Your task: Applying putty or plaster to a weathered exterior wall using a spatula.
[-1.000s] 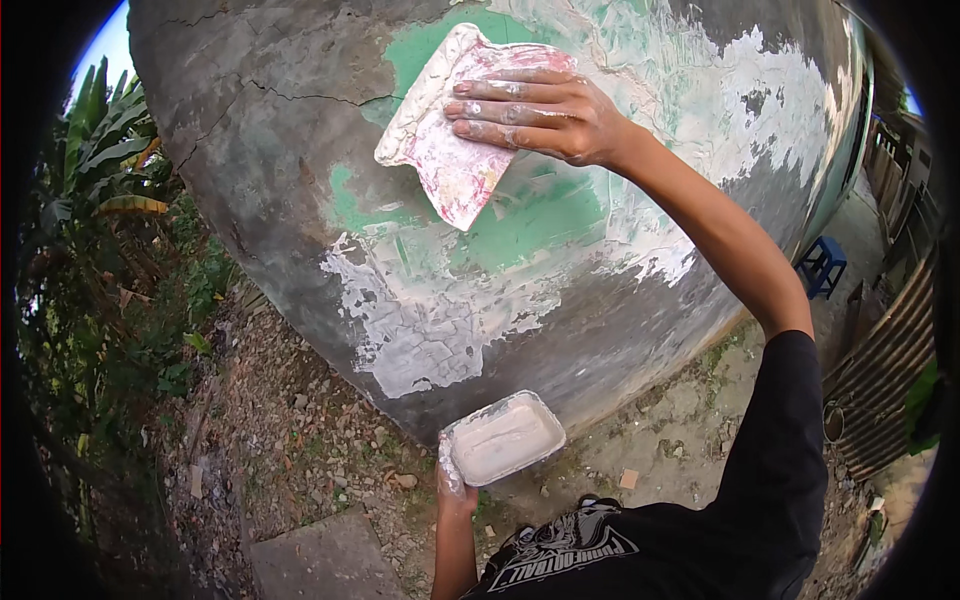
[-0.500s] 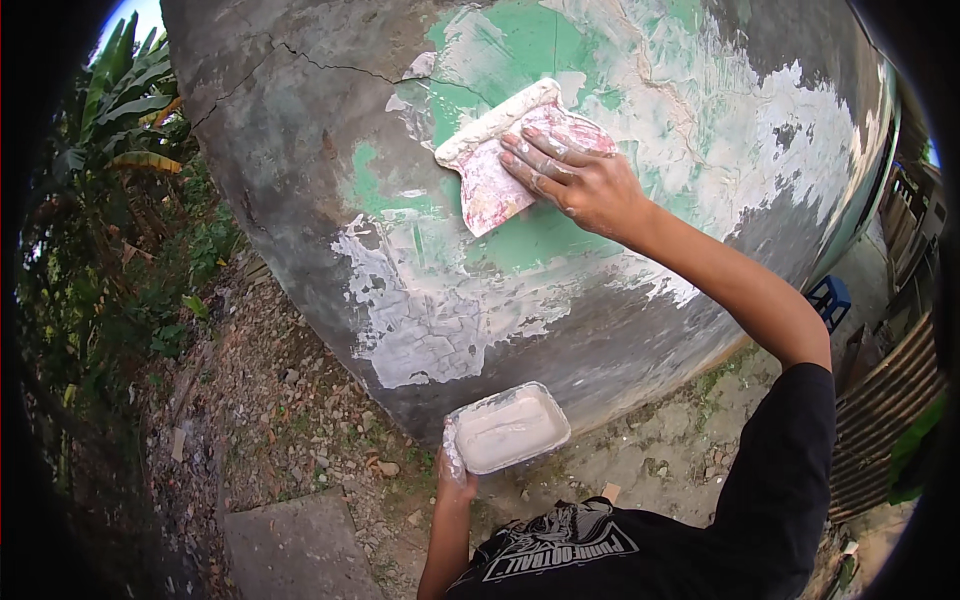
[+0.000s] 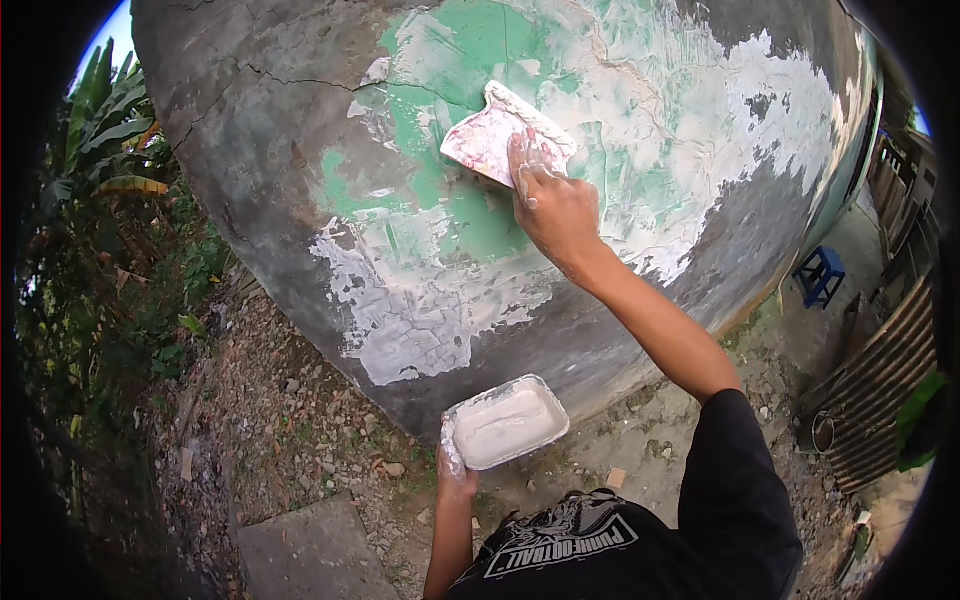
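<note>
A: How is the wide, flat, pink-smeared plastic spreader being held?

B: It is pressed flat against the weathered grey concrete wall by the right hand. The fingers are laid close together along the blade's lower edge, coated in white paste, over the patch of green paint near the wall's upper middle.

A: And the paste supply?

B: A shallow rectangular tray of white filler is gripped at its near-left corner by the left hand, fingers closed around the rim. It is held level below the wall's lower edge, above the stony ground.

A: How would this stroke be done well?

B: In judgement, the blade should be kept at a low angle, with even pressure spread across its width, so ridges are not left. Overlapping passes should be worked outward from the filled white area toward the bare green. The tray should be kept level and close, so reloading is short.

A: What cannot be made out?

B: The blade's working face is hidden against the wall, so how much filler is loaded on it cannot be told. The right thumb is concealed behind the hand. The wall's top is cut off by the frame, and the blue stool at the right is small and distorted.
</note>
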Tool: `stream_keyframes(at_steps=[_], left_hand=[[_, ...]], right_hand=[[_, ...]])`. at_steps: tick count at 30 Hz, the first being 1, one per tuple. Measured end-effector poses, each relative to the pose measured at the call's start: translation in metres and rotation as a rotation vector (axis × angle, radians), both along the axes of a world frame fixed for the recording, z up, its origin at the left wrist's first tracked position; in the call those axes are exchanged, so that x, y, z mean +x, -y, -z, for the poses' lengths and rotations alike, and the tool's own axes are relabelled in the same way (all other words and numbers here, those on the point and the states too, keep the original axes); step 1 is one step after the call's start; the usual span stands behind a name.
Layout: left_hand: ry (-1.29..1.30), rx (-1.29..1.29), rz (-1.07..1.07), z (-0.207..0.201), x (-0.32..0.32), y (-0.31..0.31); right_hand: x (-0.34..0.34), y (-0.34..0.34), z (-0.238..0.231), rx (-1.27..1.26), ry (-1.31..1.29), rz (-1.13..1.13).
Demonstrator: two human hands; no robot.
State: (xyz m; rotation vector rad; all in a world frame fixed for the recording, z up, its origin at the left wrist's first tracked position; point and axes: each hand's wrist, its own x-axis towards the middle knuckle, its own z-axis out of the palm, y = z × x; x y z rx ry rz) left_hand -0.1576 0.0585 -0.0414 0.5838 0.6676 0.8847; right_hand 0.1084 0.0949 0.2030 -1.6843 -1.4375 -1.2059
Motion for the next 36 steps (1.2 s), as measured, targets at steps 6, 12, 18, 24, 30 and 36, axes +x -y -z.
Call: stream_keyframes(at_steps=[6, 12, 18, 24, 30, 36], left_hand=[[-0.034, 0.003, 0.034, 0.002, -0.01, 0.001], [0.006, 0.024, 0.041, 0.003, -0.03, 0.005], [-0.002, -0.038, 0.031, 0.017, -0.044, 0.005], [-0.014, -0.052, 0.073, 0.006, -0.042, 0.008], [-0.022, -0.019, 0.122, 0.012, -0.048, 0.007], [-0.032, -0.011, 0.178, 0.019, -0.055, 0.009]], right_hand=[[-0.043, 0.003, 0.061, 0.01, -0.076, -0.169], [-0.008, 0.027, 0.006, 0.429, -0.225, -0.301], [0.002, 0.001, 0.008, 0.366, -0.39, 0.015], [-0.074, -0.019, 0.044, 0.193, -0.464, -0.066], [-0.064, 0.017, 0.031, 0.364, -0.711, -0.423], [-0.028, 0.009, 0.011, 0.367, -0.656, 0.003]])
